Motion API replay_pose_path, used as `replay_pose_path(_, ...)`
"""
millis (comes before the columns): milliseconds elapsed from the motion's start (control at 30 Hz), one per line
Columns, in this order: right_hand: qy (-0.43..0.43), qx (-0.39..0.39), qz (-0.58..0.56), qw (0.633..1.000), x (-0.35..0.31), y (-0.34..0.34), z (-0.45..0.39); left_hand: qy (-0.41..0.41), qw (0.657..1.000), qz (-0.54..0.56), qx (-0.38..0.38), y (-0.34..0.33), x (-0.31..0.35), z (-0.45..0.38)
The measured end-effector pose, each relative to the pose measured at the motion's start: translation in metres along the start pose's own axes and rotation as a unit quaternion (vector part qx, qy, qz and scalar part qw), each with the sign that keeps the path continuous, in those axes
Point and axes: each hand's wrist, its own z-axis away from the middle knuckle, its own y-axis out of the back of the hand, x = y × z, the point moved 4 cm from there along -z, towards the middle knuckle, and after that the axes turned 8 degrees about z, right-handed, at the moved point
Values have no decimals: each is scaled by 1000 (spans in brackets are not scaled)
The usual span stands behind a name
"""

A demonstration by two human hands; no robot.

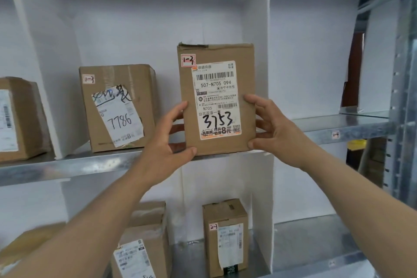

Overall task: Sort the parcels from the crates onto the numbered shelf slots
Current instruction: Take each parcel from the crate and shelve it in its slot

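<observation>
A brown cardboard parcel (216, 99) stands upright in the upper shelf slot, tagged "1-3" with a white label handwritten "3753". My left hand (167, 142) grips its lower left edge, thumb under the bottom corner. My right hand (270, 126) grips its lower right edge, fingers curled round the side. The parcel's bottom sits at the metal shelf's (67, 167) front lip. To its left in the same slot stands another brown parcel (117, 106), also tagged "1-3", marked "7786".
White dividers (269, 52) split the shelves into slots. A third parcel (20, 117) is in the slot at far left. On the lower shelf stand a "2-3" parcel (225, 235) and another parcel (142, 246). The slot at right carries a "1-4" tag (335, 134).
</observation>
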Motion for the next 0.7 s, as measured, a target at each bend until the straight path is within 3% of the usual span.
replay_pose_path(400, -34, 17, 39, 998, 39, -13, -49, 52, 995, -81, -8, 3, -40, -40)
replay_pose_path(700, -55, 24, 163, 985, 55, -12, -63, 104, 979, -172, -28, 0, -60, -65)
